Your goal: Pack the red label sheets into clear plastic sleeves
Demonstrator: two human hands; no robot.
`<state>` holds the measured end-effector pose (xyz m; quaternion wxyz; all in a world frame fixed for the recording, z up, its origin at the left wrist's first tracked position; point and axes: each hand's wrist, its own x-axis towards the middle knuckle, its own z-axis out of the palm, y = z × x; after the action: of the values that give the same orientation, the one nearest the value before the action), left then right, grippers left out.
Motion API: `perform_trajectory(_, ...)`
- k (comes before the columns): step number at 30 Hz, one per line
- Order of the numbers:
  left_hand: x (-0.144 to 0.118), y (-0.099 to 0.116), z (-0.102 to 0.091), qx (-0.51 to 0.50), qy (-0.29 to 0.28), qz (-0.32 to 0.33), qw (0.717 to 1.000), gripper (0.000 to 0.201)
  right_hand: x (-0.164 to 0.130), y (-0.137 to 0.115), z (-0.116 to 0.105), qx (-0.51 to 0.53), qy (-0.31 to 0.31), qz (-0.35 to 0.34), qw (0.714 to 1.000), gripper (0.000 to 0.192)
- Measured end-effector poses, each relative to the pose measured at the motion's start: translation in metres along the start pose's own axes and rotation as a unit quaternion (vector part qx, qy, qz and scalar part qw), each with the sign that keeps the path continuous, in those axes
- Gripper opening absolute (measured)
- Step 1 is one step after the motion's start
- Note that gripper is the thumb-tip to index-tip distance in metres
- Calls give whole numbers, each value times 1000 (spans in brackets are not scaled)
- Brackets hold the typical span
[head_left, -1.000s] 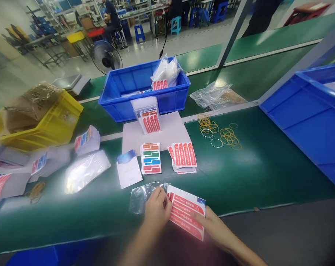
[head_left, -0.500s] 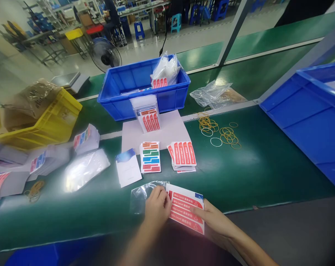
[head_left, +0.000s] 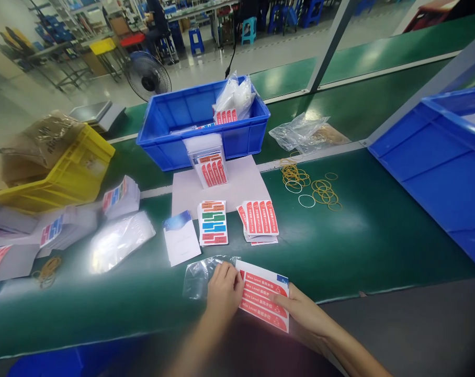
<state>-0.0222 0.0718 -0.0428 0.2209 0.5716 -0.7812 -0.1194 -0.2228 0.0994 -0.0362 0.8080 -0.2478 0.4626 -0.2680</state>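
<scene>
My right hand (head_left: 300, 306) grips the right end of a white card with red label strips (head_left: 263, 298), thumb on top. A dark blue corner shows at the card's upper right. At the card's left end, my left hand (head_left: 224, 290) pinches the mouth of a clear plastic bag (head_left: 196, 277), which stretches out to the left. The left fingertips touch the card's edge; how far card and bag overlap is hidden behind them. Beyond the hands lie a stack of red label cards (head_left: 261, 220), a stack of multicoloured label cards (head_left: 213, 222) and a white leaflet with a blue top (head_left: 181, 241).
A blue bin (head_left: 206, 136) stands behind, filled bags (head_left: 210, 167) leaning on its front. Rubber bands (head_left: 319, 191) lie right of centre. Clear bags (head_left: 123, 241) and a yellow bin (head_left: 60, 178) are at left; another blue bin (head_left: 437, 173) borders the right.
Both hands keep their hold on the card and bag, almost unmoved. The bag's loose left end has shifted slightly, and the view has turned a little.
</scene>
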Motion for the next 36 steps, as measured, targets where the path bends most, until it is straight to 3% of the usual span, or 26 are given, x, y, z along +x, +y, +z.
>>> perform_trajectory(4, 5, -2, 0, 16, -19, -23, 999, 18, 3, 2, 3, 2, -11, 2, 1000, 42)
perform_trajectory(13, 9, 5, 1, -75, -2, 81, 994, 14, 2, 2, 1, 7, 3, 4, 1000, 42)
perform_trajectory(17, 8, 4, -3, -52, -9, 50, 997, 12, 4, 0, 15, 7, 13, -17, 1000, 48)
perform_trajectory(22, 7, 2, -18, -50, -72, 5, 996, 15, 0, -11, 25, -24, -8, -39, 999, 50)
perform_trajectory(28, 11, 9, -38, -136, -73, -28, 988, 14, -6, -26, 10, -85, -134, -97, 983, 62)
perform_trajectory(34, 13, 12, -44, -160, -60, -12, 985, 14, -2, -23, 17, -37, -111, -53, 992, 67)
perform_trajectory(36, 14, 9, -45, -151, -41, -18, 987, 13, -3, -25, 22, -58, -90, -78, 991, 55)
